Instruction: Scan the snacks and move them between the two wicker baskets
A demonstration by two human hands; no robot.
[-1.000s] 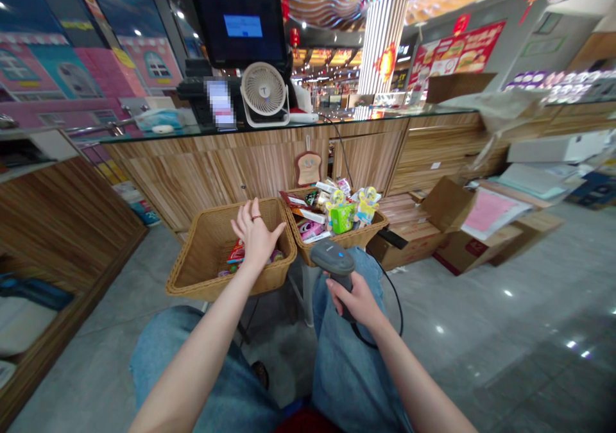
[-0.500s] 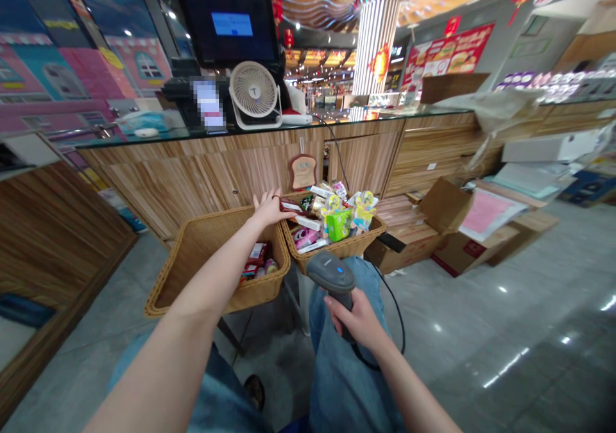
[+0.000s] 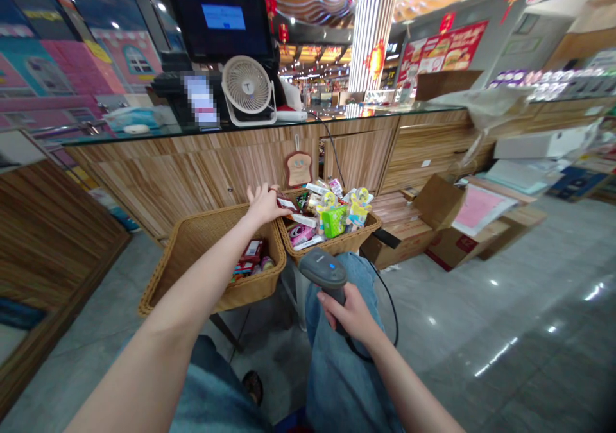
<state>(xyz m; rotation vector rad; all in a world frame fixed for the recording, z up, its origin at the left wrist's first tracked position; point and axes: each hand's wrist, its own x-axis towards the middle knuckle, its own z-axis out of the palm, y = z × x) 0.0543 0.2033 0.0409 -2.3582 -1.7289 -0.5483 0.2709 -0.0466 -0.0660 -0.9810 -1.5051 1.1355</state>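
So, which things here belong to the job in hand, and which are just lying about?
Likely the job: barcode scanner, held by the right hand; left basket; right basket; packaged goods.

Likely lying about: fan; toast-shaped ornament; cardboard boxes.

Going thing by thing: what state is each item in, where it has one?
Scanner: held in the right hand, blue light lit.
Left hand: at a dark red packet in the right basket; grip unclear.
Right basket: heaped with goods.
Left basket: partly filled, packets showing at its right end.
Monitor: on, blue window showing.
Fan: upright; cannot tell if spinning.
Cardboard box: flap raised.
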